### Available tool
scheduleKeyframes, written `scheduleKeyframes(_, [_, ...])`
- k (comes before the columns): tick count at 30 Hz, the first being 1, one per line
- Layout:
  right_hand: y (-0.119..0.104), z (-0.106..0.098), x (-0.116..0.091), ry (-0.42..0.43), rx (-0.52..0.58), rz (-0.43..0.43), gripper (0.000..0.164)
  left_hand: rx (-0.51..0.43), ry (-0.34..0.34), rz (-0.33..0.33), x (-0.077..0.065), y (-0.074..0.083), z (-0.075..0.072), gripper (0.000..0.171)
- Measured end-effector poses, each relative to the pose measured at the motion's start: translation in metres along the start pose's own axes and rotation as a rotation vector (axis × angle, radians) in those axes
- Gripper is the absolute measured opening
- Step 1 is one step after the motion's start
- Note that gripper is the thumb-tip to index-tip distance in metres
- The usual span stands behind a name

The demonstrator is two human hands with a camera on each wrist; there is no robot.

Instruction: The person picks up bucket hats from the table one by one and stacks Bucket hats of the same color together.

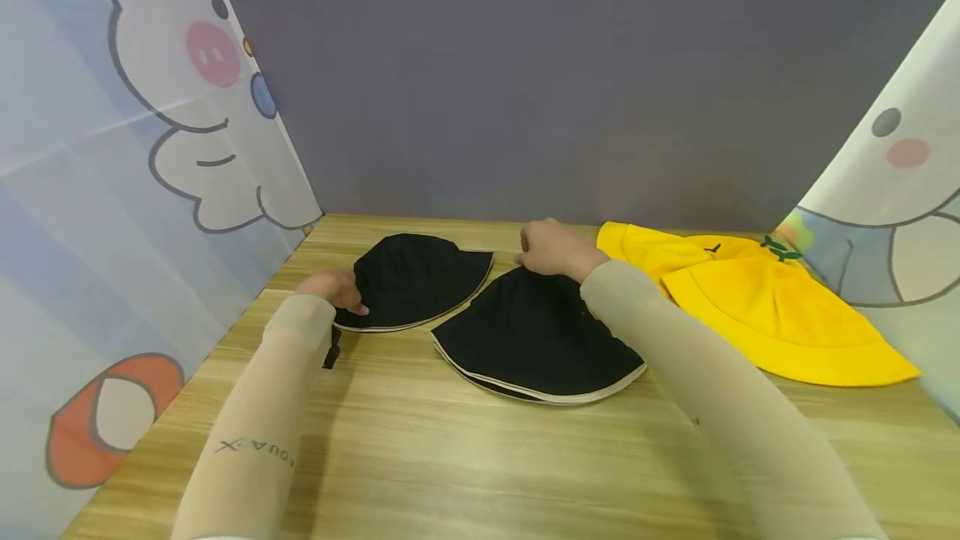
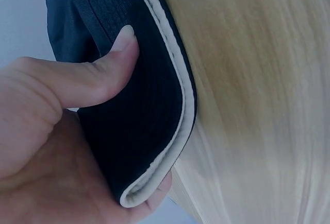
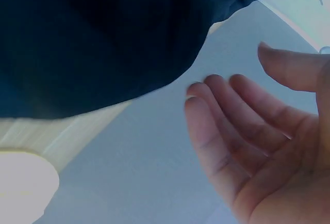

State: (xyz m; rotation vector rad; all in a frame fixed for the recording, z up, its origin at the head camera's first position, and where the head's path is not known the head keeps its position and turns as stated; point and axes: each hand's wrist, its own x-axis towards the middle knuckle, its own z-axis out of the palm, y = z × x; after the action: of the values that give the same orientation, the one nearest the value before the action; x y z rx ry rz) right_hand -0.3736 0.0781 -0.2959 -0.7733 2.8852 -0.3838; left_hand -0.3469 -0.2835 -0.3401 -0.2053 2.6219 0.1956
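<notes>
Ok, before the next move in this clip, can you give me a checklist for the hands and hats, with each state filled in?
1. Left hand holds the left black bucket hat by its brim: ok, thumb on top, fingers beneath.
2. Right hand grips the right black bucket hat: not ok; it is by the crown, thumb and fingers apart with nothing between.
3. Right black bucket hat rests on the wood-grain tabletop: ok.
4. Right black bucket hat is clear of the yellow bucket hats: cannot tell; the right sleeve covers that spot.
5. Yellow bucket hats are free of both hands: ok.
</notes>
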Motion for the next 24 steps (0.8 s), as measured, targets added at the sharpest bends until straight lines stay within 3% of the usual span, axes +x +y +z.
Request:
scheduleKeyframes(7, [-0.018, 0.006, 0.027, 0.037, 0.231, -0.031, 0.029, 0.008, -0.01, -0.015, -0.001, 0.001, 0.001, 0.087])
scheduleKeyframes(16, [-0.029, 0.018, 0.055, -0.061, 0.567, 0.1, 0.053, 0.002, -0.023, -0.008, 0.005, 0.001, 0.002, 0.084])
scheduleKeyframes(20, [-0.031, 0.027, 0.066, -0.109, 0.6, 0.134, 0.06, -0.012, -0.025, -0.022, 0.004, 0.001, 0.001, 0.086])
scheduleKeyframes(24, [-0.031, 0.037, 0.073, -0.171, 0.537, 0.138, 0.068, -0.006, -0.037, -0.026, 0.002, 0.001, 0.002, 0.089])
